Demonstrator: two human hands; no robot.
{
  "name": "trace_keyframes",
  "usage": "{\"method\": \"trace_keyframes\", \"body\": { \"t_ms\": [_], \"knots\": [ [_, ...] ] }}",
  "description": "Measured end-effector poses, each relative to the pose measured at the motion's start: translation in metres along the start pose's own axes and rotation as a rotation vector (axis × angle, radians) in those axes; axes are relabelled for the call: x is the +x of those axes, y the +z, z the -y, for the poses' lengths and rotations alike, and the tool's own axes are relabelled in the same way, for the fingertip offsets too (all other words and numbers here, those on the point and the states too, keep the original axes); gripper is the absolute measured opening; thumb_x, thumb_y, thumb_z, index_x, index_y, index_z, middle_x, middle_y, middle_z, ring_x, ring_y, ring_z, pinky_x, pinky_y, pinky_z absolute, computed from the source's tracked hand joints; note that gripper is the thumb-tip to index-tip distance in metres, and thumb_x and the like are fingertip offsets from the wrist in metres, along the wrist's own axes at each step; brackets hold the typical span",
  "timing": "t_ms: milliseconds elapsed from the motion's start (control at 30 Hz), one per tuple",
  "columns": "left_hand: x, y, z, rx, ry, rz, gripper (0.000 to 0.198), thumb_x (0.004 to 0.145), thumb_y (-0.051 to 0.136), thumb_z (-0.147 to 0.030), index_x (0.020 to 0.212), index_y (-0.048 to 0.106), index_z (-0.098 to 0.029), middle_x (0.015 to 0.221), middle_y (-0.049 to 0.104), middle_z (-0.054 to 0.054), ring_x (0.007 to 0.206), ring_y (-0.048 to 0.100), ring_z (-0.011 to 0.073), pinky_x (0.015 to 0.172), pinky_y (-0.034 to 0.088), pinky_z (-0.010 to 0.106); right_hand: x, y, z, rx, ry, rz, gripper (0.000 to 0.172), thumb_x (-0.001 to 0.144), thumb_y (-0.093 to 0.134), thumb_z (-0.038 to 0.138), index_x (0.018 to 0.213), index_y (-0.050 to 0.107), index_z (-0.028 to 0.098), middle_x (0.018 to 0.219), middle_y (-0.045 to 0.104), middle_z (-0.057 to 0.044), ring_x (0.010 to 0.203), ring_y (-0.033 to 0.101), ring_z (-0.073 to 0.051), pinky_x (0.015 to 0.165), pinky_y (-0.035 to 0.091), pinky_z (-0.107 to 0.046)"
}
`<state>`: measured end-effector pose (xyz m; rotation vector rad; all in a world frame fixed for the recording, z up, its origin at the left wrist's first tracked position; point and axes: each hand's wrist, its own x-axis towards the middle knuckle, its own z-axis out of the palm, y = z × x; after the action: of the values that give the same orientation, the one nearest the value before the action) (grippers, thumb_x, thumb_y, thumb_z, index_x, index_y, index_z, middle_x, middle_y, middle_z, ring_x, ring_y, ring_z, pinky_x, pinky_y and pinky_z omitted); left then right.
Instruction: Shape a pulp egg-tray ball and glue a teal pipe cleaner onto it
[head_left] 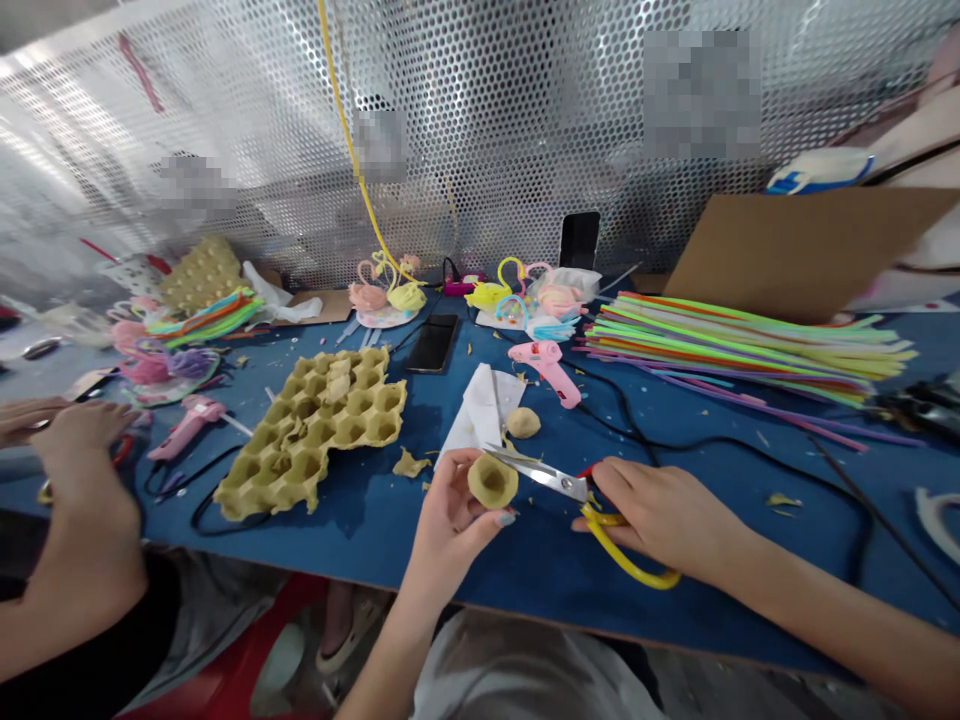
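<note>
Right of the yellow egg tray, at the near edge of the blue table: one cut pulp cup, held up in the left hand, fingers curled round its side and gripping it. Beside it, yellow-handled scissors are in the right hand, fingers clenched on the handles. The blade tips reach the cup's upper rim; whether they touch it is hard to tell.

Also right of the tray, further from the hands: a second pulp cup on white paper, small pulp scraps, a pink glue gun, and a large bundle of coloured pipe cleaners with a cardboard sheet behind it.

Behind the tray: a black phone lying flat and a pipe-cleaner swan craft.

Left of the tray: a second pink glue gun, a black cord running past it, and a co-worker's hands — separate from the pair above, resting near the table's left edge.

Far beyond everything — a perforated metal screen.
</note>
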<state>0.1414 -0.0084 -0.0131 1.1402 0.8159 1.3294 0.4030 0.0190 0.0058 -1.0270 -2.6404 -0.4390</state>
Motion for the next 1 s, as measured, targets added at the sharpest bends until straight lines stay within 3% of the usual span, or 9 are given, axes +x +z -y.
{"method": "trace_keyframes", "body": {
  "t_ms": [133, 333, 633, 1000],
  "knots": [
    [0.000, 0.001, -0.004, 0.072, 0.015, -0.018, 0.026, 0.088, 0.074, -0.032, 0.100, 0.055, -0.018, 0.089, 0.062, 0.001, 0.077, 0.065, 0.0127, 0.073, 0.057, 0.025, 0.002, -0.003, -0.004, 0.097, 0.027, 0.017, 0.053, 0.102, 0.032, 0.066, 0.086, 0.053, 0.019, 0.074, 0.062, -0.002, 0.058, 0.064, -0.017, 0.049, 0.034, -0.029],
    [-0.004, -0.002, -0.004, 0.086, -0.038, 0.063, 0.030, 0.086, 0.077, -0.030, 0.103, 0.056, -0.017, 0.096, 0.062, 0.004, 0.085, 0.063, 0.0134, 0.079, 0.056, 0.026, 0.005, -0.005, -0.005, 0.114, 0.056, 0.093, 0.061, 0.088, 0.051, 0.078, 0.093, 0.054, 0.017, 0.090, 0.063, -0.008, 0.076, 0.066, -0.023, 0.055, 0.041, -0.031],
    [-0.004, 0.002, -0.007, 0.054, -0.052, 0.070, 0.028, 0.087, 0.075, -0.034, 0.099, 0.056, -0.017, 0.090, 0.062, 0.002, 0.079, 0.063, 0.0125, 0.075, 0.055, 0.024, 0.000, -0.001, -0.004, 0.043, 0.001, -0.008, 0.062, 0.100, 0.024, 0.071, 0.088, 0.054, 0.019, 0.078, 0.063, -0.004, 0.063, 0.065, -0.019, 0.048, 0.033, -0.031],
    [-0.004, -0.004, -0.019, 0.145, -0.100, 0.047, 0.033, 0.094, 0.064, -0.044, 0.110, 0.066, -0.015, 0.087, 0.067, 0.005, 0.076, 0.066, 0.0167, 0.076, 0.055, 0.028, -0.001, -0.002, 0.001, 0.046, -0.006, 0.019, 0.066, 0.103, 0.014, 0.067, 0.085, 0.055, 0.019, 0.071, 0.063, -0.004, 0.055, 0.066, -0.018, 0.047, 0.033, -0.031]
  ]
}}
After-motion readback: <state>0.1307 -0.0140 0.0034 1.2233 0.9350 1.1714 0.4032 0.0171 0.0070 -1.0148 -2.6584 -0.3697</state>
